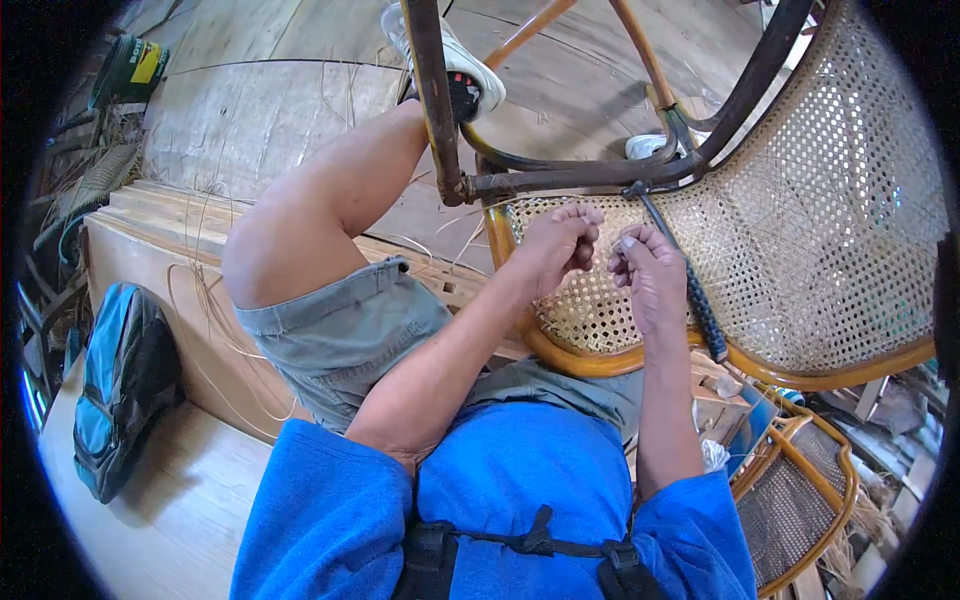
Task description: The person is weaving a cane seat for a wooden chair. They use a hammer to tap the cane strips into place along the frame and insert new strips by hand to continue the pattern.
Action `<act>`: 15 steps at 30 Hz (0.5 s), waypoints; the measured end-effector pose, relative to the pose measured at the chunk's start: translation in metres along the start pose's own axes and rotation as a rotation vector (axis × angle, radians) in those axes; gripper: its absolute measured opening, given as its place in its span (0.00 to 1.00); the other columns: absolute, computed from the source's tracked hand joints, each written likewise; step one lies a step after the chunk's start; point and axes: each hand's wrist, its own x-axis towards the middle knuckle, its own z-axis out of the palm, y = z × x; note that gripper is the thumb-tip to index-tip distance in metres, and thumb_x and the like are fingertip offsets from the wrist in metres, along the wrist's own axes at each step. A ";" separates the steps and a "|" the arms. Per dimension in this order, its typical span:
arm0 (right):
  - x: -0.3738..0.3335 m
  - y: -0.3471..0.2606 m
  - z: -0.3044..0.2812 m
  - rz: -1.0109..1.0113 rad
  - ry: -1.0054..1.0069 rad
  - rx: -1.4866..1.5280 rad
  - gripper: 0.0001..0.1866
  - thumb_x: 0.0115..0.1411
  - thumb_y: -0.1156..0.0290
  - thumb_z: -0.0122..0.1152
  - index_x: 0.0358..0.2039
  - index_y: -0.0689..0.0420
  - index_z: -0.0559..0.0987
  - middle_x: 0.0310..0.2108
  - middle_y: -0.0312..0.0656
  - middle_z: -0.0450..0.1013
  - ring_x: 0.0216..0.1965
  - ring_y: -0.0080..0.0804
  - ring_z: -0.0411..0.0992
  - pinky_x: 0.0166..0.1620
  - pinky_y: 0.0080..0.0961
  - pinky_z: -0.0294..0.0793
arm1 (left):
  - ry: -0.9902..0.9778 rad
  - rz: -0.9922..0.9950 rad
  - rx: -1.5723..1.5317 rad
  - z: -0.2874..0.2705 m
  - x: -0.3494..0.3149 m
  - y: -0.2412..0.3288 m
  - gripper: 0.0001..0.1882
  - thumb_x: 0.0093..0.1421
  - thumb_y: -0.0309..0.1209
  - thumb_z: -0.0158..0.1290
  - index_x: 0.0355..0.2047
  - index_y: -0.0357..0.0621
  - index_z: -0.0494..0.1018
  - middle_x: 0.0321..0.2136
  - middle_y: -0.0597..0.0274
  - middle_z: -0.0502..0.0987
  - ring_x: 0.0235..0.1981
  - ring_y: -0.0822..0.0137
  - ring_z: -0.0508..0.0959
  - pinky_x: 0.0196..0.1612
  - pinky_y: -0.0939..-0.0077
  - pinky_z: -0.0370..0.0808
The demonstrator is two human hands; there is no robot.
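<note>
A rattan chair with a woven cane seat point(830, 230) lies tipped in front of me, its dark bent frame point(590, 175) across the top. My left hand point(560, 245) rests on the near corner of the cane weave, fingers curled as if pinching a thin strand. My right hand point(650, 275) is beside it, fingers closed on what looks like a fine cane strip. A dark-handled tool point(700, 305) lies across the weave just right of my right hand, its thin shaft pointing up to the frame.
My bare left knee point(300, 235) is raised at left, foot in a white shoe point(465, 70) on the wooden floor. A blue-grey backpack point(120, 390) sits on the plank bench at left. Loose cane strands point(200, 300) trail there. Another woven chair point(800, 490) stands lower right.
</note>
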 end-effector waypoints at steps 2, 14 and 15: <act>0.005 0.001 -0.003 -0.049 0.045 -0.023 0.04 0.58 0.72 0.57 0.34 0.56 0.76 0.25 0.31 0.72 0.25 0.16 0.68 0.26 0.11 0.64 | -0.048 -0.040 0.117 0.006 -0.007 0.005 0.06 0.62 0.33 0.48 0.32 0.46 0.70 0.19 0.74 0.65 0.16 0.79 0.62 0.20 0.82 0.64; 0.012 0.013 -0.009 0.018 -0.023 0.169 0.06 0.57 0.70 0.60 0.34 0.56 0.76 0.25 0.31 0.71 0.27 0.18 0.68 0.28 0.15 0.65 | 0.031 0.577 0.921 0.006 -0.005 -0.002 0.10 0.59 0.32 0.51 0.31 0.35 0.73 0.22 0.60 0.74 0.24 0.70 0.72 0.30 0.75 0.70; 0.013 0.015 -0.009 0.053 -0.049 0.182 0.05 0.57 0.70 0.60 0.34 0.56 0.76 0.25 0.31 0.71 0.27 0.18 0.68 0.28 0.15 0.66 | 0.050 0.586 0.945 0.005 -0.006 -0.003 0.09 0.58 0.31 0.51 0.31 0.35 0.73 0.22 0.57 0.74 0.25 0.68 0.73 0.30 0.73 0.70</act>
